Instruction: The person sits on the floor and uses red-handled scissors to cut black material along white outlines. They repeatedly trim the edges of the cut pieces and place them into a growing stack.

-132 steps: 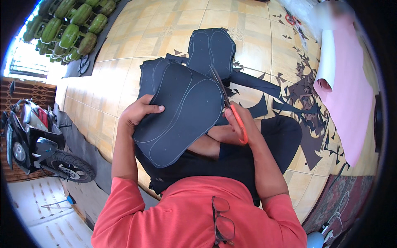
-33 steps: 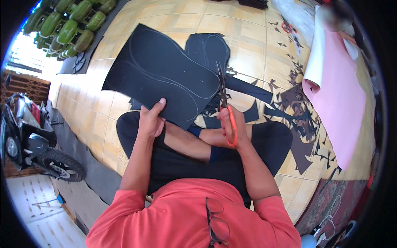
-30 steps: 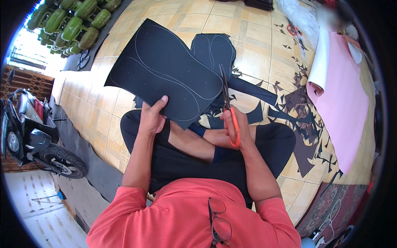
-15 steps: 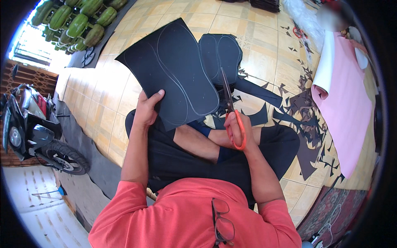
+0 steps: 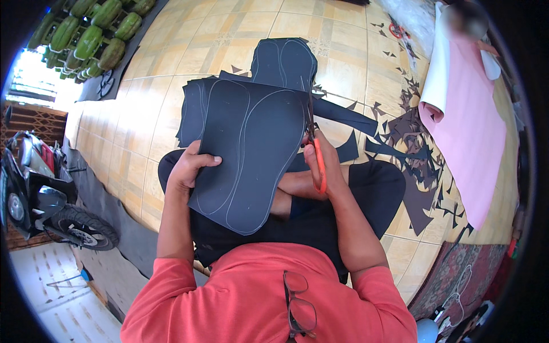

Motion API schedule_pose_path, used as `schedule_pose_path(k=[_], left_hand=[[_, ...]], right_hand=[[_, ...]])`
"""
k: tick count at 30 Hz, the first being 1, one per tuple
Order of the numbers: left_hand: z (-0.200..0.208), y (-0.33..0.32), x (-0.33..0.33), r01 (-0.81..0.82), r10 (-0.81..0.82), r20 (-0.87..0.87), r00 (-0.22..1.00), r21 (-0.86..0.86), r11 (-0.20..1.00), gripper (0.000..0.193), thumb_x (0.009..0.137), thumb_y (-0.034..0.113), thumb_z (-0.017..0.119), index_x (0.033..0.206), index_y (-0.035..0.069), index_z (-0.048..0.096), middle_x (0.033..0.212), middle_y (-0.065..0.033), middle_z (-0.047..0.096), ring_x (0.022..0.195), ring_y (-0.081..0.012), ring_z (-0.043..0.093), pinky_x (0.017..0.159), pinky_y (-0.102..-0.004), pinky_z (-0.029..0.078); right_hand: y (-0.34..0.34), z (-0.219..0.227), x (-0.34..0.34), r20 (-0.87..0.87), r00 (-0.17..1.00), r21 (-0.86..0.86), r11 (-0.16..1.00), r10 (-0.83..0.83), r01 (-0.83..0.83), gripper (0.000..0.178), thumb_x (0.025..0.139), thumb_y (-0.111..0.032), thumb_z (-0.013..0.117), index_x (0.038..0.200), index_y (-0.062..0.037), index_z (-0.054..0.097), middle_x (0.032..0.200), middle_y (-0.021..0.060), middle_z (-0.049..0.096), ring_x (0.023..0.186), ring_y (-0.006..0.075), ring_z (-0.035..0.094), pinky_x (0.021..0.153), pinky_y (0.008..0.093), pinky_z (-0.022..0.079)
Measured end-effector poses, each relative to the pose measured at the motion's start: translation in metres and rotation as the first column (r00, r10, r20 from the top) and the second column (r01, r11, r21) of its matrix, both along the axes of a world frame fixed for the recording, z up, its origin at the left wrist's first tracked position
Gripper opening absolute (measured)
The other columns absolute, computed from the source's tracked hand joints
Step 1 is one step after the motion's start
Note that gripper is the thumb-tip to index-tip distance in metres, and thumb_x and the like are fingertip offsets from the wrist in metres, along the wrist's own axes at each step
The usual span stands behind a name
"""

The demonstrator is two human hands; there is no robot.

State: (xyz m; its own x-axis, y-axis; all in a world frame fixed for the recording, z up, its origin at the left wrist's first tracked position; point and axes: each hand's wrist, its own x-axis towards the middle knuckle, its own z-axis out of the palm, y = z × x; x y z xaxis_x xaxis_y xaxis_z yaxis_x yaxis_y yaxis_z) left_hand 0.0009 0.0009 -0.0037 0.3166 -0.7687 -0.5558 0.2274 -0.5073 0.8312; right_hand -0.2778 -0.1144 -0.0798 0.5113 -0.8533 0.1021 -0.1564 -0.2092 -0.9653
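My left hand [image 5: 197, 166] grips the left edge of a black sheet [image 5: 257, 154], its thumb lying on top. Pale curved outlines like shoe soles are drawn on the sheet, which is held over my crossed legs. A pair of scissors [image 5: 319, 166] with orange handles is in my right hand [image 5: 331, 163], fingers wrapped round the handles. The blades point away from me along the sheet's upper right edge; whether they touch it I cannot tell. Behind the held sheet lie a stack of dark sheets [image 5: 191, 114] and another outlined black stack [image 5: 283, 60].
Dark offcuts [image 5: 414, 154] are scattered over the tiled floor at right, beside a pink sheet [image 5: 466, 137] with a curled white edge. A motorcycle [image 5: 51, 194] stands at left. Green gas cylinders [image 5: 86, 43] are piled at far left. Glasses [image 5: 300, 306] hang from my red shirt.
The black sheet has come nearer to me and turned more upright, uncovering the stack behind it at left. The scissors have moved slightly left, to the sheet's right edge.
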Motion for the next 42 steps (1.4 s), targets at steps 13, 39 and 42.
schedule_pose_path(k=[13,39,42], left_hand=[[0.010,-0.002,0.023,0.042,-0.040,-0.049,0.998,0.035,0.999,0.056,0.063,0.002,0.071,0.118,-0.004,0.060,0.104,-0.0121,0.067,0.094,-0.0216,0.064,0.087,-0.0314,0.050],[-0.055,0.000,-0.057,0.379,-0.287,0.364,0.886,-0.213,0.901,0.057,0.088,0.012,0.068,0.137,-0.002,0.043,0.130,-0.0142,0.054,0.115,-0.0247,0.056,0.101,-0.0347,0.045],[-0.069,-0.019,-0.097,0.013,-0.013,0.004,1.000,-0.532,0.847,0.054,0.089,0.001,0.061,0.138,0.001,0.038,0.128,-0.0123,0.052,0.116,-0.0234,0.055,0.099,-0.0351,0.046]], right_hand=[[0.003,-0.002,-0.006,-0.079,0.995,0.081,0.995,0.055,-0.048,0.032,0.096,-0.032,0.057,0.086,-0.0009,0.054,0.061,0.0121,0.048,0.058,0.0186,0.045,0.056,0.0345,0.041],[-0.004,-0.002,0.009,0.445,0.890,0.575,0.793,-0.099,-0.200,0.022,0.086,-0.012,0.056,0.103,0.0022,0.053,0.086,0.0078,0.061,0.069,0.0140,0.062,0.059,0.0287,0.049],[0.011,-0.015,0.010,0.350,0.934,0.600,0.783,-0.070,-0.166,0.021,0.090,-0.018,0.058,0.099,-0.0009,0.052,0.073,0.0055,0.058,0.058,0.0128,0.059,0.051,0.0267,0.046]])
